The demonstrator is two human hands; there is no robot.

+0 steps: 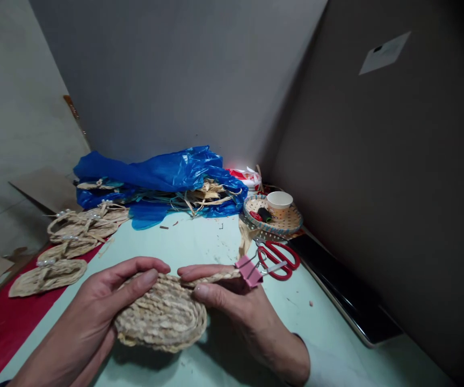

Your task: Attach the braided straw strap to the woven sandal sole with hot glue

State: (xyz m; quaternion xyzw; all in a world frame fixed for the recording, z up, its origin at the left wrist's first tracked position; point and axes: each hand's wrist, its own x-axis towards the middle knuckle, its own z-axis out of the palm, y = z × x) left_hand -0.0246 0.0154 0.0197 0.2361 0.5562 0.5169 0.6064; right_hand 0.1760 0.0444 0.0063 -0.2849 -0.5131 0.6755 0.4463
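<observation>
A coiled oval of braided straw (161, 314), like a small sandal sole, is held above the table between both hands. My left hand (113, 301) grips its left edge, thumb on the top face and fingers mostly hidden behind. With thumb and fingers my right hand (232, 301) pinches the straw braid (219, 276) where it leaves the upper right edge of the oval. A pink binder clip (249, 270) is clamped on the braid's free end. Red-handled scissors (279, 260) lie just beyond the clip.
Several woven straw sandals (49, 277) lie at the left on red cloth (18, 328). Behind, a blue plastic bag (155, 172) holds dry straw strips (208, 193). A woven tray (256, 207) carries a paper cup (279, 201) and thread. A black tablet-like slab (345, 290) lies at the right.
</observation>
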